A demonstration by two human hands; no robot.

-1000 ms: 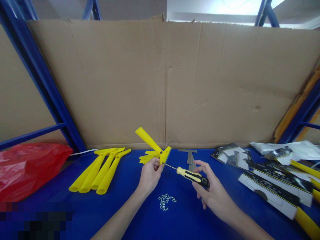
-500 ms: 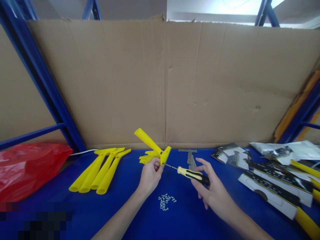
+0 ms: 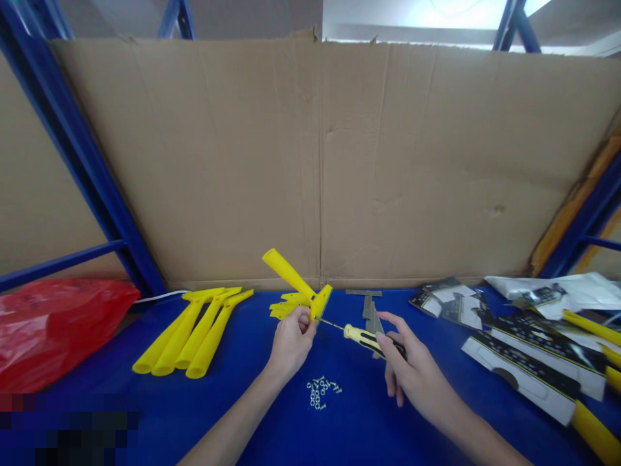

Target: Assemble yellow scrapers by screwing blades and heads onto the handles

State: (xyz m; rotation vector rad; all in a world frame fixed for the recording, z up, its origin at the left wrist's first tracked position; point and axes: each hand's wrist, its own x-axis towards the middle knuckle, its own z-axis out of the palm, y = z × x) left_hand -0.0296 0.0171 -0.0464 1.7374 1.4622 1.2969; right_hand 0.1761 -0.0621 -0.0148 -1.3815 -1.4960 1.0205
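My left hand (image 3: 292, 338) is closed on the lower end of a yellow plastic scraper handle (image 3: 290, 273), whose hollow tube slants up to the left. Against the handle's head rests the shaft tip of a screwdriver (image 3: 359, 336) with a pale yellow and black grip. My right hand (image 3: 410, 359) holds that grip between thumb and fingers. Whether a screw sits under the tip is too small to tell. Behind my left hand lie several flat yellow pieces (image 3: 286, 304). Thin grey metal blades (image 3: 371, 314) lie beyond the screwdriver. Loose screws and nuts (image 3: 320, 391) are scattered between my forearms.
Several yellow handles (image 3: 206, 336) lie in a row at left, beside a red plastic bag (image 3: 63, 323). Black-and-white packages (image 3: 524, 375) and more yellow handles cover the right side. A cardboard wall (image 3: 320, 162) closes off the back of the blue table (image 3: 233, 395).
My right thumb and fingers have shifted on the screwdriver grip, the thumb now lying across its top. The handle and my left hand have stayed nearly still.
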